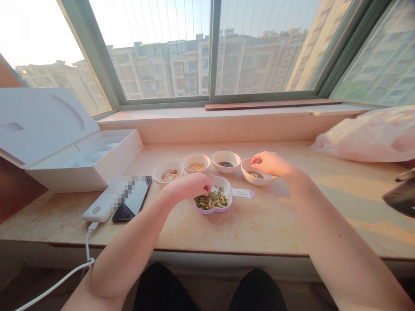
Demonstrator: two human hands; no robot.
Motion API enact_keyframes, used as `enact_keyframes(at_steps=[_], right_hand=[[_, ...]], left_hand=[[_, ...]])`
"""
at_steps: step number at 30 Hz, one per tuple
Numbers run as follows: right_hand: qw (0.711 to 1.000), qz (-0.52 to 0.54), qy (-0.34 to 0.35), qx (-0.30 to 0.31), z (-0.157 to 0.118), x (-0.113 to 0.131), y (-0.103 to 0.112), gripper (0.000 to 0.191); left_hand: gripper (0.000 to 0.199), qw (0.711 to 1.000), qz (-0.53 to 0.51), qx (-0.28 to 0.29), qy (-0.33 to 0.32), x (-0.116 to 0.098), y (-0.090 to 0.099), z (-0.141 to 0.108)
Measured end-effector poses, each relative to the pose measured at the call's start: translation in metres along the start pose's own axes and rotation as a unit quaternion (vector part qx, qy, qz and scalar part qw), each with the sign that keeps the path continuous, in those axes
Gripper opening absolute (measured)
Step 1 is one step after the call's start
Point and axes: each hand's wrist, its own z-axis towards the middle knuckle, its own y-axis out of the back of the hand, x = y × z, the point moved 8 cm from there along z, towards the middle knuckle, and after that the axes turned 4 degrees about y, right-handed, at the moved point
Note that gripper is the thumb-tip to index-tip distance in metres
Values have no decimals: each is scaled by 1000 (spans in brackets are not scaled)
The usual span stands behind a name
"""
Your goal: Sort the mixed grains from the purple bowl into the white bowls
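A pixelated patch blurs part of the phone [136,201], the dark object [400,196] is cut off by the right edge, and the left hand [186,186] hides part of the purple dish [225,181], whose mixed grains [212,201] are too small to identify.

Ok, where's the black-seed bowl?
Head view: the black-seed bowl sits at the back of the sill, between the yellow-grain bowl and the bowl under the right hand.

Nothing legible, the small white label [242,193] beside the purple dish [214,210] too blurred.
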Motion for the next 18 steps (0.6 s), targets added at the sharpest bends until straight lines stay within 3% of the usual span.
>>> enact_keyframes(at_steps=[3,7,11,13,18], right_hand=[[1000,-1,-16,-13,-8,9,5,20],[998,9,-4,-60,-19,32,13,21],[980,93,142,-99,-38,84,12,23],[963,144,216,-65,-50,114,1,24],[885,238,392,84,-83,183,-36,27]], left_hand=[[21,998,-12,-56,-2,4,13,2],[27,982,5,-182,42,22,36,4],[28,968,31,-241,61,41,40,9],[32,961,41,-256,98,53,41,12],[35,956,64,-249,141,61,39,14]])
